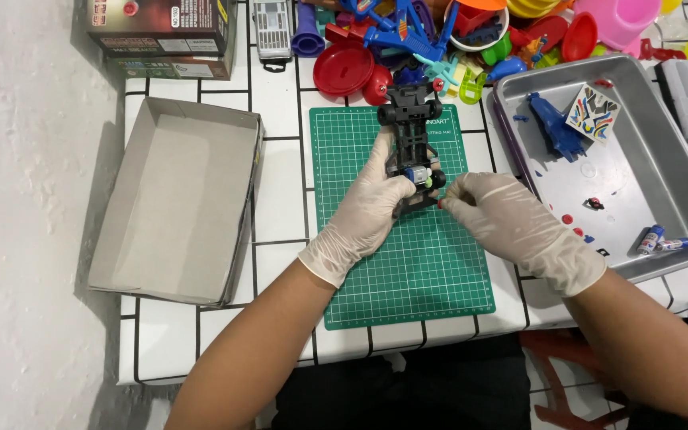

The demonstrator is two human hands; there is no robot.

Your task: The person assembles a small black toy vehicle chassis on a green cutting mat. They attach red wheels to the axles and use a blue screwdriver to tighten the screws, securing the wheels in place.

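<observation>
Green gridded mat (408, 263), black toy chassis (412, 131), perhaps white gloves.

Black toy car chassis (413, 143) flat on green mat, w/ wheels, lengthwise.

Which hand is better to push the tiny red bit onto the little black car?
Probably the right hand. Its fingertips already pinch at the small red part by the near end of the black toy car chassis, while the left hand is wrapped round the chassis, steadying it on the green cutting mat.
</observation>
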